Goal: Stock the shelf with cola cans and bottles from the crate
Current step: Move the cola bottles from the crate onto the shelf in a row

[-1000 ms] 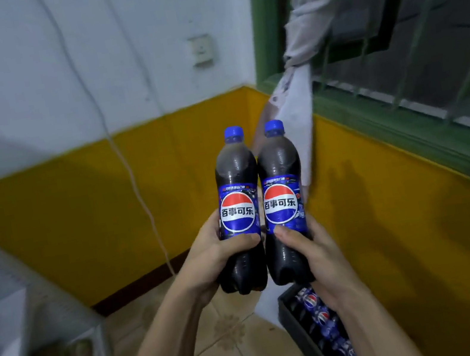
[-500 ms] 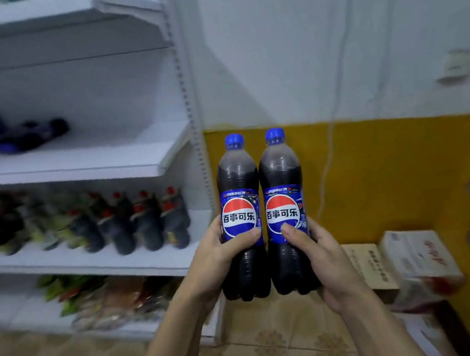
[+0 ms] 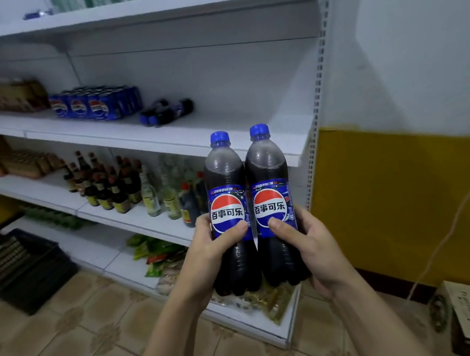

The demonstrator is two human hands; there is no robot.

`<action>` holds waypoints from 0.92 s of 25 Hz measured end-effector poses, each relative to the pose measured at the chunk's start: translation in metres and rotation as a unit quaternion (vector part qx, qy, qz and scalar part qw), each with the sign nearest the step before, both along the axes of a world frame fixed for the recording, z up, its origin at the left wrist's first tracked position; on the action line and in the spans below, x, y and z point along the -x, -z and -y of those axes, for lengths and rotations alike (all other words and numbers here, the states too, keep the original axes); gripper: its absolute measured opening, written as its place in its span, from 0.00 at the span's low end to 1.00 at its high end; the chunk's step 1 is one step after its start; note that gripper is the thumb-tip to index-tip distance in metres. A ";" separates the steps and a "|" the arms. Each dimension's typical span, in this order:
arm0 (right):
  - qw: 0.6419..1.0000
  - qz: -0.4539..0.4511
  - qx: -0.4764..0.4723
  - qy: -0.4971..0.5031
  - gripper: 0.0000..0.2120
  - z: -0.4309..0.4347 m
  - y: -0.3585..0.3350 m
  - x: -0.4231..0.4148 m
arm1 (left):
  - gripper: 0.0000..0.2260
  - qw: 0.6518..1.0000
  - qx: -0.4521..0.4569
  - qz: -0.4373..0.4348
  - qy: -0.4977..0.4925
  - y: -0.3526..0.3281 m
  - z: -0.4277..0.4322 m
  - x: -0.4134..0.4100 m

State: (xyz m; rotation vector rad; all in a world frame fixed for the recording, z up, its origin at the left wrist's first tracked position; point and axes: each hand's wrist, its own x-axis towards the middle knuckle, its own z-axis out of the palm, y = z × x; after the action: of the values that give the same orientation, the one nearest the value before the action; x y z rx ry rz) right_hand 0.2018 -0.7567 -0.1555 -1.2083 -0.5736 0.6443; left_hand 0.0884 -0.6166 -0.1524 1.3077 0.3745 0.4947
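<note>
Finding: the left hand grips one cola bottle at the label, thumb across the front; the right hand grips a second cola bottle likewise; both are upright, sides touching, in front of the shelving, not yet placed. Step in hand, by judgement: setting them on the middle shelf, where bare board lies right of the lying bottles. Advice: clear the shelf edge; seat one base flat before releasing, then the other; labels outward. Count: two bottles in hand; cola cans show three across the front, depth unclear; lying bottles blurred, apparently three.
</note>
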 end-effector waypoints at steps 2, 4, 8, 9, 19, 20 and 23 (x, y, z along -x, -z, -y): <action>1.000 0.010 0.010 -0.017 0.28 -0.028 -0.002 0.000 | 0.30 1.000 0.008 0.003 -0.024 -0.001 -0.023 0.005; 0.999 0.017 0.019 -0.026 0.28 -0.055 -0.004 -0.006 | 0.28 0.999 0.017 0.017 -0.047 -0.003 -0.044 0.003; 0.998 0.035 0.025 -0.037 0.29 -0.109 -0.009 -0.033 | 0.27 0.996 0.019 0.035 -0.079 -0.003 -0.091 -0.018; 0.998 0.039 0.027 -0.040 0.30 -0.125 -0.009 -0.044 | 0.27 0.995 0.016 0.035 -0.087 -0.002 -0.106 -0.029; 0.993 0.109 0.041 -0.023 0.25 -0.284 -0.037 -0.197 | 0.26 0.993 -0.054 0.023 -0.107 -0.032 -0.271 -0.179; 0.992 0.119 0.043 -0.019 0.26 -0.299 -0.041 -0.210 | 0.26 0.992 -0.063 0.022 -0.108 -0.035 -0.286 -0.191; 0.991 0.124 0.058 -0.013 0.23 -0.336 -0.049 -0.242 | 0.27 0.991 -0.082 0.008 -0.106 -0.042 -0.323 -0.219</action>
State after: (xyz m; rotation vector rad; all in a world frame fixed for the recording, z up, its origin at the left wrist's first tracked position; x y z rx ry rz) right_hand 0.4439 -0.4207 -0.1065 -1.4035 -0.7683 0.5582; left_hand 0.3079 -0.2933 -0.1100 1.4286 0.4710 0.7262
